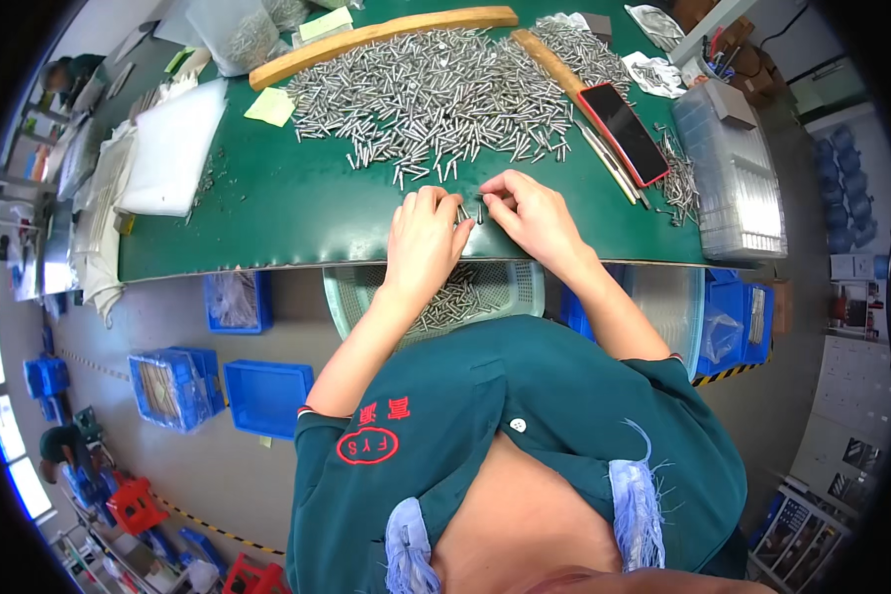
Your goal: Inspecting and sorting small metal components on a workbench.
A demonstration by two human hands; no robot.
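Observation:
Just inside the near edge of the green table [297, 223], both my hands work close together over small metal pins. My left hand [424, 236] is palm down with curled fingers, and a few pins [463, 212] show between its fingertips and thumb. My right hand [537, 220] has thumb and forefinger drawn together in a pinch at a small metal pin [480, 213]; the fingertips partly hide what they grip. Beyond the hands spreads a large heap of silvery pins [436, 94]. Below the table edge, a pale green basket [342, 302] holds more pins.
Wooden bars [381, 42] border the heap. At right lie a red-edged phone [624, 134], pen-like sticks [609, 166] and clear plastic trays [733, 173]. White foam sheets [173, 148] lie at left. Blue bins [267, 396] stand on the floor. Another person [64, 445] is far left.

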